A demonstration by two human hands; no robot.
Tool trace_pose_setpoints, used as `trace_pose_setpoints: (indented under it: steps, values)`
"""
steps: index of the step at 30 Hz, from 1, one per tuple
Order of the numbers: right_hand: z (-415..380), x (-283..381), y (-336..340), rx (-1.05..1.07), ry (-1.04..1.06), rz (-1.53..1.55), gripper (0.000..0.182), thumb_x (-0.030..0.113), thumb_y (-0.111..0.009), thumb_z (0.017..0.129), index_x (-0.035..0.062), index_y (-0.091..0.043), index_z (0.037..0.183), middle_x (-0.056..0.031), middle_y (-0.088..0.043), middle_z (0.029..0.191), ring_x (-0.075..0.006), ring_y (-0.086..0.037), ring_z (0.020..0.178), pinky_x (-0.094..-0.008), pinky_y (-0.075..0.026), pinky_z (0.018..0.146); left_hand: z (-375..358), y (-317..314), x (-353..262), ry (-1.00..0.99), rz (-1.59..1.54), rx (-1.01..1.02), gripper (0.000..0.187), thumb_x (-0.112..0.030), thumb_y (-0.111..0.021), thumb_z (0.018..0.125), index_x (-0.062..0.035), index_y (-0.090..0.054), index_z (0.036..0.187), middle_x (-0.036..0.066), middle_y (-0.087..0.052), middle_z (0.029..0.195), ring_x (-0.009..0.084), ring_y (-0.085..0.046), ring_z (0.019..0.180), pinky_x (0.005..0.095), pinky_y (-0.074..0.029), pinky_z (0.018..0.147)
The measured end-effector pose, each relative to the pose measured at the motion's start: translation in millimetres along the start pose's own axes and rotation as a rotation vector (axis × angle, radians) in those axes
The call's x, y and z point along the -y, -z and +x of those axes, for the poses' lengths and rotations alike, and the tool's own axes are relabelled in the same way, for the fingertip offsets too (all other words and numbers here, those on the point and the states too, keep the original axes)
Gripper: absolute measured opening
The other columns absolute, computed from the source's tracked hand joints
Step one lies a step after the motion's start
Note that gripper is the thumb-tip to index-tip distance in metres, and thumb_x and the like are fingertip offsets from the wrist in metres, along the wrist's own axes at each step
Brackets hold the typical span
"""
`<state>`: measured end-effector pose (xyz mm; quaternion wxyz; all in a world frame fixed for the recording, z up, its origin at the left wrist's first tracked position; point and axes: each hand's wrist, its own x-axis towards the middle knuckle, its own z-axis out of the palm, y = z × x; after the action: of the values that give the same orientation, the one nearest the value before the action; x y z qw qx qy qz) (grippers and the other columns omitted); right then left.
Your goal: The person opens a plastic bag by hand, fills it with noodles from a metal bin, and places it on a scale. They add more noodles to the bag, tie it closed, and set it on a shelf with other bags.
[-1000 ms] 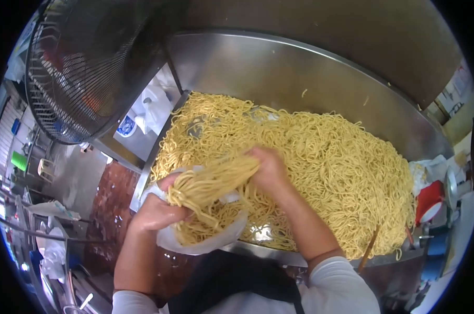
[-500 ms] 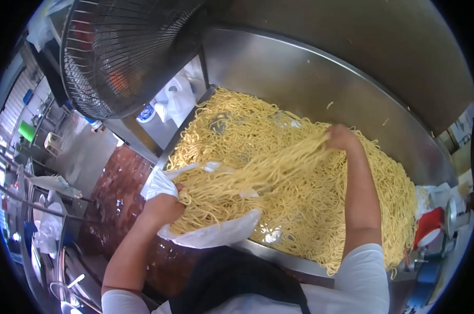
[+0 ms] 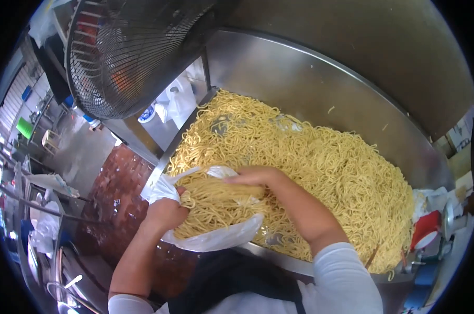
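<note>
A big heap of yellow noodles [image 3: 320,167] covers a steel table [image 3: 279,255] with a raised steel back. My left hand [image 3: 166,212] grips the rim of a clear plastic bag [image 3: 216,238] held at the table's near-left edge; the bag is filled with noodles [image 3: 216,201]. My right hand [image 3: 252,177] lies flat over the bag's mouth, fingers pressed onto the noodles inside. I cannot make out whether its fingers close around any strands.
A black wire-caged fan [image 3: 127,52] hangs at the upper left. White plastic bags [image 3: 174,99] sit behind the table's left end. Red and white containers [image 3: 425,230] and wooden sticks stand at the right end. A wet brown floor [image 3: 119,193] lies to the left.
My right hand, which was stretched far over the heap pulling a long bundle of noodles, has come back and pushed them down into the bag. The left hand stayed on the bag.
</note>
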<state>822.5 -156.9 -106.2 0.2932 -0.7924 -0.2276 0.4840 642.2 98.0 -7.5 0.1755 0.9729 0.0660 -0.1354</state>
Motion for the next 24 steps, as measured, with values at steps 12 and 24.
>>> trace_pose_setpoints:
  steps: [12,24]
  values:
    - [-170,46,-33,-0.436,0.26,-0.485,0.029,0.036,-0.067,0.078,0.0144,-0.068,0.097,-0.0136,-0.069,0.086,-0.0343,-0.067,0.083,-0.0453,-0.053,0.072,28,-26,-114,-0.44,-0.421,0.41,0.062,-0.014,-0.063,0.073,-0.016,-0.052,0.134,0.022,-0.065,0.109,0.0368,-0.063,0.103,0.0413,-0.048,0.09]
    - [-249,-100,46,-1.101,-0.381,-0.495,0.019,0.018,-0.07,0.081,0.0101,-0.068,0.098,-0.0131,-0.07,0.088,-0.0321,-0.067,0.084,-0.0436,-0.051,0.077,-1,32,-24,-0.039,0.132,0.067,0.05,-0.021,-0.071,0.067,-0.0052,-0.064,0.113,0.022,-0.066,0.097,0.0343,-0.065,0.098,0.0389,-0.051,0.086]
